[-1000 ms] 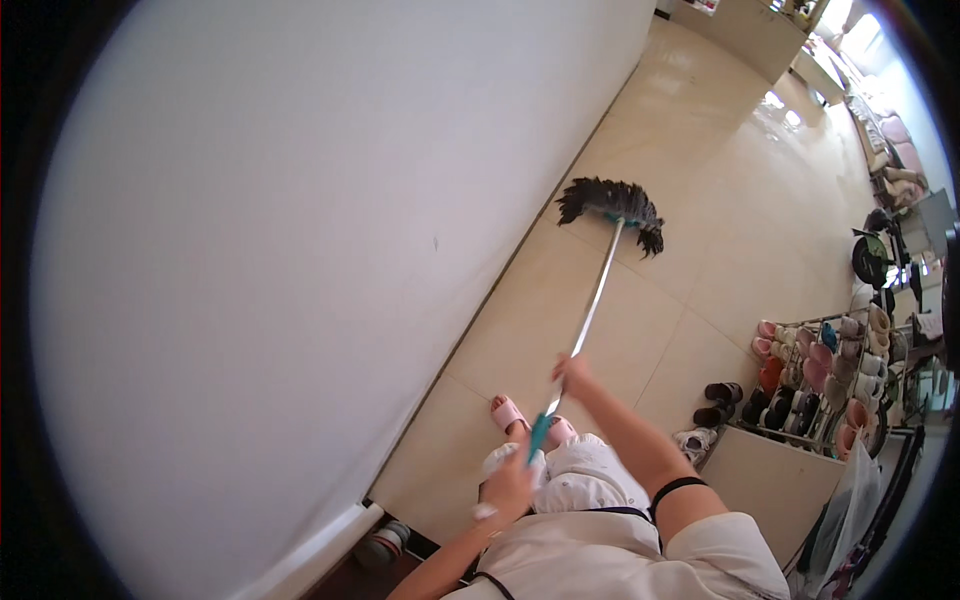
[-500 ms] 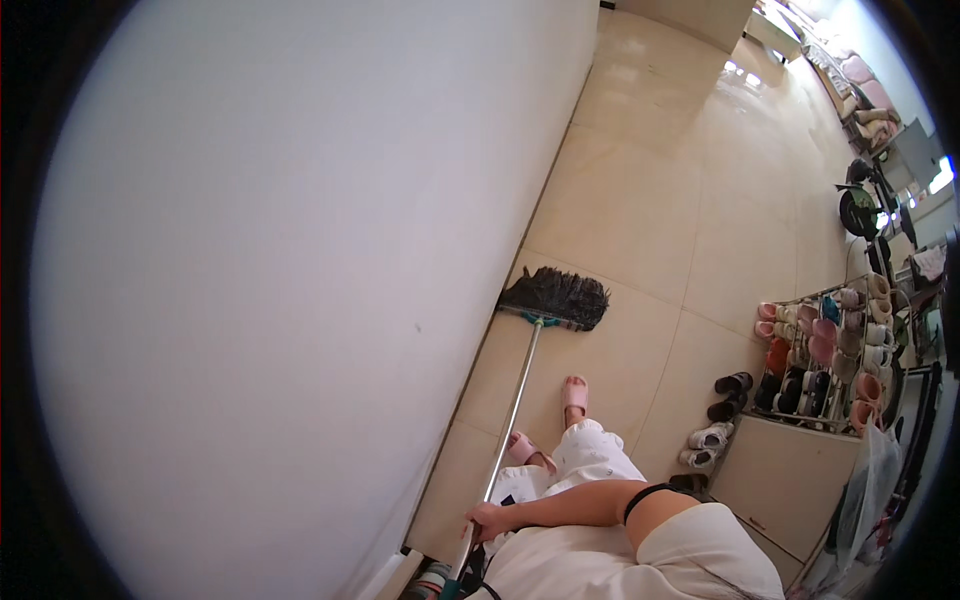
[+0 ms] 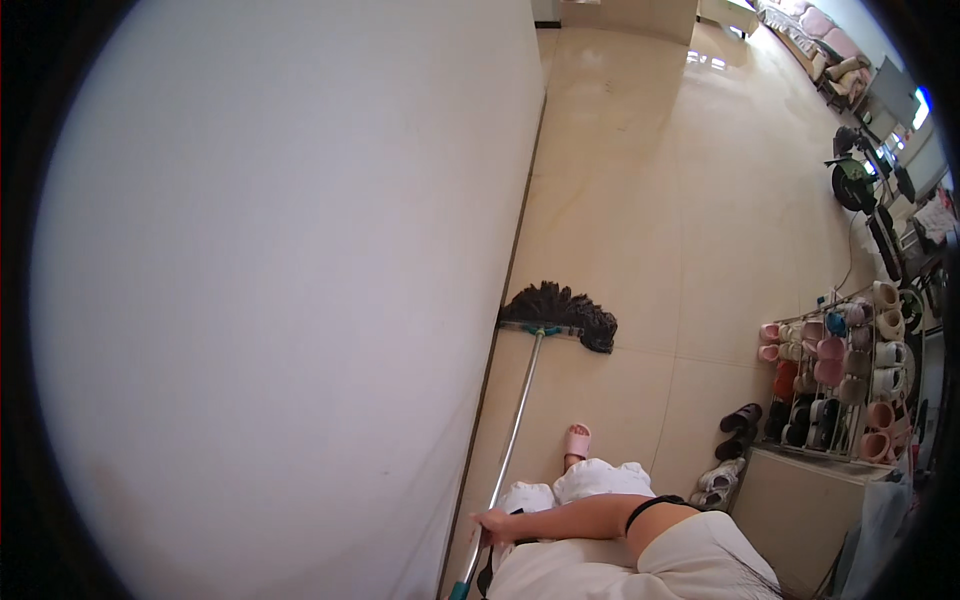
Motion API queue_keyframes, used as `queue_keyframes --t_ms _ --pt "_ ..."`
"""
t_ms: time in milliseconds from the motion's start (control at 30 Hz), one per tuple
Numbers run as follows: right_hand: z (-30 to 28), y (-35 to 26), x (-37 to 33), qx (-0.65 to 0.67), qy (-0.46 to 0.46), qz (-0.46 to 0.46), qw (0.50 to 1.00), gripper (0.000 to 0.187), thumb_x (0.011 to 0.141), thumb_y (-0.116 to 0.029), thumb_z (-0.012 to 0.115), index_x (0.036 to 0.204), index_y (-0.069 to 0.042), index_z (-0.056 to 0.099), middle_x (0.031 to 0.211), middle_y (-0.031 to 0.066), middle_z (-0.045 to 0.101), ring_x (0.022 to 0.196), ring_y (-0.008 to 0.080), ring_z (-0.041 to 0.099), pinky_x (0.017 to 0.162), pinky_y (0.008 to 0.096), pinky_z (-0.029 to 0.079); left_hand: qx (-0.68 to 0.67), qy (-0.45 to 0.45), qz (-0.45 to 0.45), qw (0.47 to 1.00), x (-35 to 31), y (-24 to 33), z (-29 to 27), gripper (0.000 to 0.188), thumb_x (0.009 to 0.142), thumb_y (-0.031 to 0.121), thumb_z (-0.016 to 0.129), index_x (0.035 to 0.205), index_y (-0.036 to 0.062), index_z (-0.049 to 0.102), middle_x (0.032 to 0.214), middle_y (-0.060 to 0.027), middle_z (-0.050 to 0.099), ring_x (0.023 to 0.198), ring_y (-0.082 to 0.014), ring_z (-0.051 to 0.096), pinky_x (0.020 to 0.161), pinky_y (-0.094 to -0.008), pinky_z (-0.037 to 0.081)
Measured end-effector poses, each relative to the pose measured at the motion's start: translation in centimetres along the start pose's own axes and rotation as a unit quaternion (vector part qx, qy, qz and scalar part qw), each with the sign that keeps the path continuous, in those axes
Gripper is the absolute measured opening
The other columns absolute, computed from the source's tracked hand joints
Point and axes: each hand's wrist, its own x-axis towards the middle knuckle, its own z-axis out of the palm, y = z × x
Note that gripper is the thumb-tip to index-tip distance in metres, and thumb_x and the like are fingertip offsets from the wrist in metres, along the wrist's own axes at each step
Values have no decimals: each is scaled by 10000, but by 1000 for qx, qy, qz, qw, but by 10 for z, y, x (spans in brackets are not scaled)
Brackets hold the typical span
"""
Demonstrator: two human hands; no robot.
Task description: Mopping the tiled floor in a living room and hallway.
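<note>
My right hand is closed around the silver pole of a mop, in front of my body at the lower edge. Below that hand the pole ends in a teal grip, cut off by the picture's edge. The pole runs away from me to a teal joint and a wide bar with a shaggy black mop head. The head lies on the beige tiled floor, its left end at the foot of the white wall. My left hand is out of view.
The white wall fills the left side. On the right stands a rack full of shoes, with a cabinet nearer me and several shoes beside it on the floor. Farther back is a dark scooter. One pink slipper shows on my foot.
The view has shifted, with the wall edge standing steeper. I have stepped forward, and the mop head has moved ahead along the wall. My right hand keeps its grip on the pole.
</note>
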Motion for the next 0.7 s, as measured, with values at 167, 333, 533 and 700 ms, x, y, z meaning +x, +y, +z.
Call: queue_keyframes --t_ms 167,333,533,700 --pt "-33 -141 -33 -78 112 -245 960 393 766 -369 497 746 23 511 603 113 543 494 233 557 410 341 448 -7 -98 -13 995 68 101 22 347 772 340 475 812 11 580 674 -135 585 597 -227 531 590 -348 406" --pt "-39 -314 -102 -197 254 -331 887 437 724 -449 508 674 -15 492 607 103 516 512 213 532 436 309 442 -137 -223 2 965 164 236 49 308 797 232 471 1081 116 461 567 -16 450 371 -90 397 319 -223 314" --pt "-120 -430 -130 137 116 -386 905 435 727 -486 493 845 -71 442 616 71 470 580 193 510 557 321 457 -164 -267 135 940 276 409 132 194 801 248 462 876 74 503 503 -9 418 336 -93 375 281 -224 284" --pt "-136 -496 -198 228 88 -399 884 458 736 -499 471 842 -57 417 623 75 478 533 180 516 552 299 477 -158 -204 236 937 362 548 244 201 807 275 441 795 76 459 512 -61 449 355 -143 428 280 -261 325"
